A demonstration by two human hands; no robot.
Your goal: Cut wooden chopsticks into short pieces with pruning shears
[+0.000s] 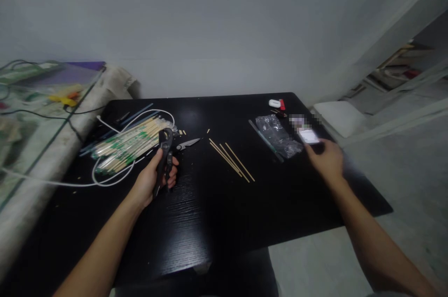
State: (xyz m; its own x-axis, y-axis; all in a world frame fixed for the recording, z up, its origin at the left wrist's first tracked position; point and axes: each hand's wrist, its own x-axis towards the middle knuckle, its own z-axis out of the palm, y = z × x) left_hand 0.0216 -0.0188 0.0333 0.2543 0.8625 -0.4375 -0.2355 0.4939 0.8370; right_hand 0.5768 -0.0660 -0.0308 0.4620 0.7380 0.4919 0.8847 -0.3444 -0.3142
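Note:
My left hand (151,180) is closed round the handles of black pliers (164,155), held upright over the black table (210,222). My right hand (326,159) reaches to the right side of the table and rests on a phone (309,136) with a lit screen; its fingers are mostly hidden. A few loose wooden sticks (231,159) lie between the hands. A bundle of wrapped wooden chopsticks (131,144) lies just beyond the left hand, ringed by a white cable (105,180). Small scissors (188,143) lie beside the pliers' head.
A crumpled clear plastic bag (278,134) and a dark thin rod (266,147) lie left of the phone. A small white and red item (277,103) sits at the far edge. A cluttered cloth-covered surface (42,115) adjoins the table's left side. Bare floor lies to the right.

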